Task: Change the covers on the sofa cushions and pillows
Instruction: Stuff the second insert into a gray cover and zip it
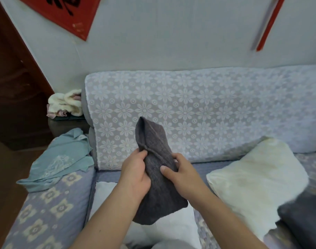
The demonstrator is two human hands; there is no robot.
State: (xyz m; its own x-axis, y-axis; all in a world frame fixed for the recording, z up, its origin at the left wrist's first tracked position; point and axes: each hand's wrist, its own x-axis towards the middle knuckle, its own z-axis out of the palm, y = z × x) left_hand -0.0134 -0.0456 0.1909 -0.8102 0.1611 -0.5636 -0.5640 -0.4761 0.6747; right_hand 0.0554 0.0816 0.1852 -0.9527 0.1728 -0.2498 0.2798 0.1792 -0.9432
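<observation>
A dark grey knitted pillow cover [154, 141] is bunched up and held in front of me above the sofa seat. My left hand [135, 174] grips its left side and my right hand [182, 172] pinches its right side, thumb on the front. Under my arms lies a bare white pillow [173, 225]. A second bare cream pillow [257, 180] leans on the seat to the right. A dark grey covered cushion [304, 221] shows at the lower right edge.
The sofa backrest [207, 108] wears a white floral lace cover. A light blue cloth [58, 160] drapes over the patterned left armrest [46, 209]. Cream and pink fabric [64, 103] is piled on a dark side table by the brown door.
</observation>
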